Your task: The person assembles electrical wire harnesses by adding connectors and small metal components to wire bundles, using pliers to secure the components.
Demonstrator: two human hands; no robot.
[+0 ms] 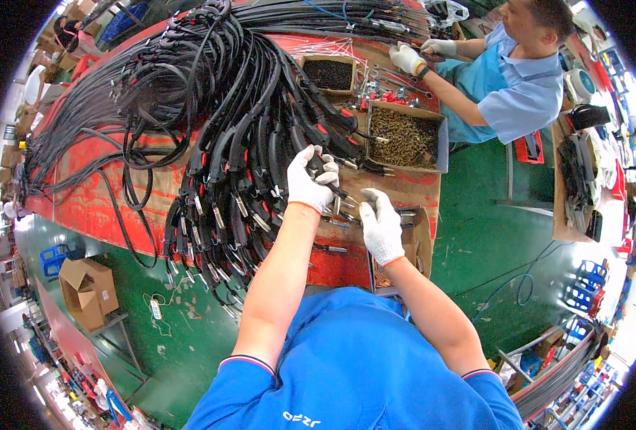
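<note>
**Left hand clutching a cable end next to a massive heap of black leads**

So the left hand (309,179), in a white glove, is wrapping its fingers around a black cable end (341,193), and the narrow tip is poking out toward the right. That piece is sitting over the near part of the red worktable (332,268), between the cable heap (242,136) and the boxes.

The right hand (382,229), gloved too, is hovering just beside the tip with its thumb and fingers pointing that way. I'm honestly not managing to tell whether it's pinching anything or only staying close.

Over on the left, the heap is sprawling across most of the table, with loads of metal-tipped ends drooping over the near edge above the green floor (468,236).

As for the boxes: one carton (424,244) is sitting by the right wrist, a bigger box (443,143) is holding lots of small brass-coloured pieces (400,140), and beyond it a smaller one is holding little black bits (328,74). Some wrenches (411,82) are lying nearby.

Across the table corner, a co-worker in light blue (522,100) is working with white-gloved hands too.
</note>
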